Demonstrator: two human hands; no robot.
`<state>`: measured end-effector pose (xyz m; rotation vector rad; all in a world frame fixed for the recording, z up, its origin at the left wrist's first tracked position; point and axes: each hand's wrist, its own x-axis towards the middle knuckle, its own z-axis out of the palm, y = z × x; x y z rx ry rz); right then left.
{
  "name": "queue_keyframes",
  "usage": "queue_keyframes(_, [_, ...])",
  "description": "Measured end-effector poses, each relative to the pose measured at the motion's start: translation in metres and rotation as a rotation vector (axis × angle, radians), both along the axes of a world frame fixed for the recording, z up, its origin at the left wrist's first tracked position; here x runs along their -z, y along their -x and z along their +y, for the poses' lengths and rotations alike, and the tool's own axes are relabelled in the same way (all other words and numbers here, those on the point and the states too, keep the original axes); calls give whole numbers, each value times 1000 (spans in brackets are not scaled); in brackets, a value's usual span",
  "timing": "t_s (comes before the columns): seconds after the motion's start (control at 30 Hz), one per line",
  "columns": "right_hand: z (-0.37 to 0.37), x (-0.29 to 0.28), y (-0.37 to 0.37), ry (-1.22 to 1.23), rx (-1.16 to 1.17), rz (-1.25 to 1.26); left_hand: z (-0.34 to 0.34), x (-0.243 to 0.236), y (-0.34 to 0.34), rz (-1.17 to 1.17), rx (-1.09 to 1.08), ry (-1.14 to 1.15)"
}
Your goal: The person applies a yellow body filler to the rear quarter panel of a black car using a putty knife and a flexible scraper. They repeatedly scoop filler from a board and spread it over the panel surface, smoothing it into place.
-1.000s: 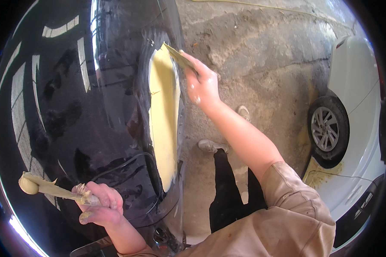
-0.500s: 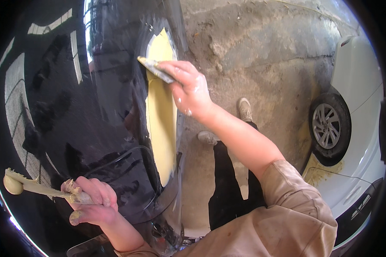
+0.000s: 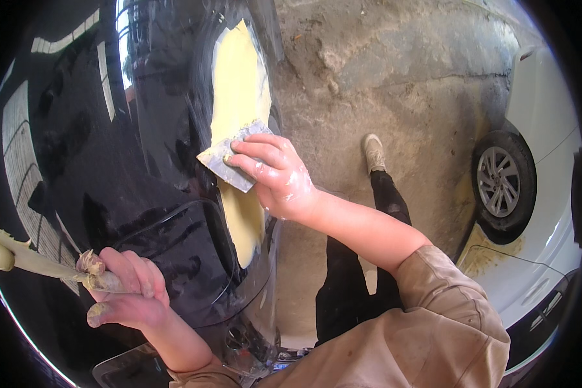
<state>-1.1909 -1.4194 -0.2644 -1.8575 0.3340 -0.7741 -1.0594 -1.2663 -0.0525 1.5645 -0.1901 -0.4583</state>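
Note:
A long patch of pale yellow body filler (image 3: 239, 77) covers part of the black car panel (image 3: 161, 129). Across its middle lies a thin grey rectangular spreader (image 3: 229, 169), tilted, with yellow smears on it. My right hand (image 3: 281, 174) grips the spreader, fingers spread over its face; white smudges mark the skin. At the lower left, my left hand (image 3: 132, 281) is closed round a putty knife (image 3: 42, 262) caked with filler. A rounded lump of filler (image 3: 1, 257) clings to the knife's far end. Dried filler also sticks to my left fingers and thumb.
A white car (image 3: 546, 168) with a silver-spoked wheel (image 3: 499, 181) stands at the right. Between the cars runs a rough, stained concrete floor (image 3: 343, 97), where my legs and one shoe (image 3: 373, 153) show. The black car's light unit (image 3: 249, 343) lies near the bottom.
My right hand has drawn the spreader toward me along the filler, and its face now shows more. Filler behind it looks smooth. My left hand with the putty knife has shifted slightly left and up.

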Motion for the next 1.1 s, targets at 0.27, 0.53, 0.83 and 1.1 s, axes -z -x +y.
queue_keyframes(0.27, [-4, -2, 24, 58, -142, -53, 2, 2, 0, -10, -40, -35])
queue_keyframes(0.53, [-70, 27, -20, -115, 275, 5, 3, 2, 2, -55, -79, -77])
queue_keyframes(0.83, [-108, 56, -97, -474, 253, 145, 6, 4, 1, -94, -87, -113])
queue_keyframes(1.1, [-89, 48, -84, -215, 229, 176, -3, 5, 4, -90, -55, 12])
